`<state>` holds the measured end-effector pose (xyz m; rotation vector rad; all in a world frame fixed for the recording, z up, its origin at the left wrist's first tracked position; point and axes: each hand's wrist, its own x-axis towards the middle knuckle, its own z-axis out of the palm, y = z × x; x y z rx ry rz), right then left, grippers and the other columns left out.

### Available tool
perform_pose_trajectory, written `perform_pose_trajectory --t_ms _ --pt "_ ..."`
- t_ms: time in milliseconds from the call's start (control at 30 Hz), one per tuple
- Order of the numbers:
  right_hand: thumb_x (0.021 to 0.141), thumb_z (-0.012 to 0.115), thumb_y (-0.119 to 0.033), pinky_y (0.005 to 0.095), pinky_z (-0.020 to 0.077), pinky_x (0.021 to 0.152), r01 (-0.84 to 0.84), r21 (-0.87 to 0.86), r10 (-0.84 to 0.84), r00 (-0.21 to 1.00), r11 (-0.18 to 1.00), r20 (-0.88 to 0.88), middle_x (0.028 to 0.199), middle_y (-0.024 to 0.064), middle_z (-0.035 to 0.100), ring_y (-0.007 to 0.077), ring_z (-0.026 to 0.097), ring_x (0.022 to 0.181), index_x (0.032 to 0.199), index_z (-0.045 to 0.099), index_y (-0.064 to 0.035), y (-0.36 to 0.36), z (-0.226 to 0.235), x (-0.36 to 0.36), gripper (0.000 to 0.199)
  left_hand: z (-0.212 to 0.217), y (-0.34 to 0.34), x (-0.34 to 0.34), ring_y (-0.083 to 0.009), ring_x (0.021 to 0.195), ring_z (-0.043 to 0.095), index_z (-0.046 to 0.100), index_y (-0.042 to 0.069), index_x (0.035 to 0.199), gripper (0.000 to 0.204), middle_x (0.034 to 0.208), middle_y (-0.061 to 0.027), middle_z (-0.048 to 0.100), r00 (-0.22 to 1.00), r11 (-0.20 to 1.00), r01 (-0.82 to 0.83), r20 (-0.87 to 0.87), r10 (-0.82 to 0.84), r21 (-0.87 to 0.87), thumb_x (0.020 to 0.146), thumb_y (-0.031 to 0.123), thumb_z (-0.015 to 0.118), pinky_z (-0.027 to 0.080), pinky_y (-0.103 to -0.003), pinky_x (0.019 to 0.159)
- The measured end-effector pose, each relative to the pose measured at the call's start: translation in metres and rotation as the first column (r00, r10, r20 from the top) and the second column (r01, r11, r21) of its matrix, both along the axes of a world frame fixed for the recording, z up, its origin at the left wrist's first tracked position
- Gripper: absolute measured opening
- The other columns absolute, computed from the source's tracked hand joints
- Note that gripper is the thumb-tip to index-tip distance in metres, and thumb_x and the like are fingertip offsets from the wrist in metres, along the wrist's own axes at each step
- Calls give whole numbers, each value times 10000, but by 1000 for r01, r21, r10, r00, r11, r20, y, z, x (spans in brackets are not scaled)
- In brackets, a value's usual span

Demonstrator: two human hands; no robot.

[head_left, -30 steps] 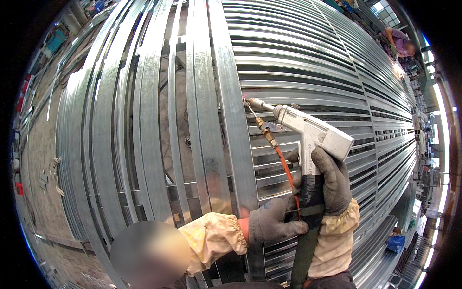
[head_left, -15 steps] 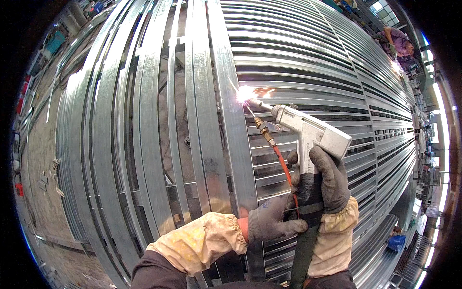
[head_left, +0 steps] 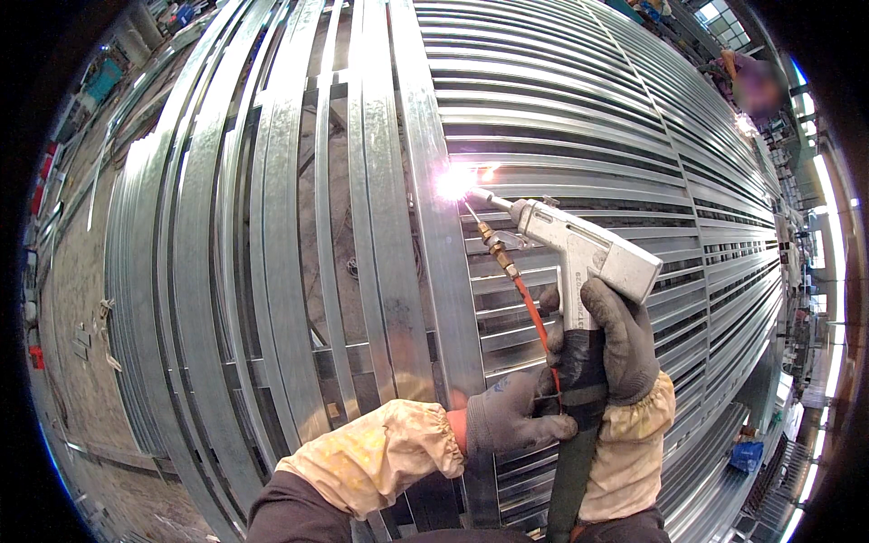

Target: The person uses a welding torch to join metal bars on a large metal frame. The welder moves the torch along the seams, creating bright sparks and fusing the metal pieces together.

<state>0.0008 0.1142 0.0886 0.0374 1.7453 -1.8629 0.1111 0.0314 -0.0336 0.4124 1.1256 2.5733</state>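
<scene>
The welding gun (head_left: pixel 579 249), a pale grey pistol-shaped tool, sits right of centre with its thin nozzle aimed left at a frame (head_left: pixel 425 226) of galvanised steel. At the nozzle tip a bright white-pink glare (head_left: pixel 454 183) burns right against one upright bar of that frame, where a cross slat meets it.

The right hand (head_left: pixel 620 335), in a dark grey glove, is wrapped firmly round the gun's grip from the right, fingers curled closed on it; a yellowish cloth sleeve cover (head_left: pixel 629 443) runs down the forearm below. The left hand (head_left: pixel 511 416), gloved the same way with an orange cuff, comes in from the lower left and is closed round the black sheathed cable (head_left: pixel 570 452) that hangs from the bottom of the grip, just under the right hand. The two gloves lie close together, nearly touching. Its own forearm wears a matching yellow cover (head_left: pixel 376 457).

An orange hose (head_left: pixel 529 312) with a brass fitting runs from under the gun's barrel down toward the hands.

The frame fills most of the view: wide upright bars on the left half, many narrow horizontal slats on the right half, all dull silver. A bare concrete floor (head_left: pixel 72 299) shows at the far left, and a blue bin (head_left: pixel 747 454) stands at the lower right. Another person (head_left: pixel 751 81) is far off at the upper right, well apart from the work.
</scene>
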Motion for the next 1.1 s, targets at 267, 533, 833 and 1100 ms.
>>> perform_pose_trajectory --t_ms 267,533,833,1100 --pt "973 636 -194 279 583 492 21 10 -21 999 1000 25 914 163 689 167 683 613 1173 565 75 -2 2 1 342 2 0 2 -187 1161 551 443 -57 1364 627 1253 -136 617 999 998 6 39 -9 66 914 264 739 431 -356 1029" --pt "972 641 -192 278 586 489 38 16 -39 999 999 25 908 161 689 168 685 610 1184 558 70 -4 3 3 347 3 -3 0 -145 1042 581 487 -35 1326 566 1151 -119 640 996 997 -53 -71 49 -51 914 269 727 476 -323 926" --pt "974 635 -190 278 574 493 2 27 -2 1000 1000 -4 900 156 686 171 676 611 1191 558 64 -3 3 3 343 -2 -1 -1 -244 1295 510 506 -25 1371 590 1386 -147 538 995 999 -25 -102 21 -35 937 324 698 403 -395 1080" --pt "979 624 -191 278 569 490 8 44 -8 1000 999 2 902 153 686 173 673 607 1213 550 61 -2 3 3 352 -4 0 -2 -269 1336 477 486 -41 1398 626 1439 -159 496 993 1000 -1 -116 0 -5 935 324 696 372 -409 1112"
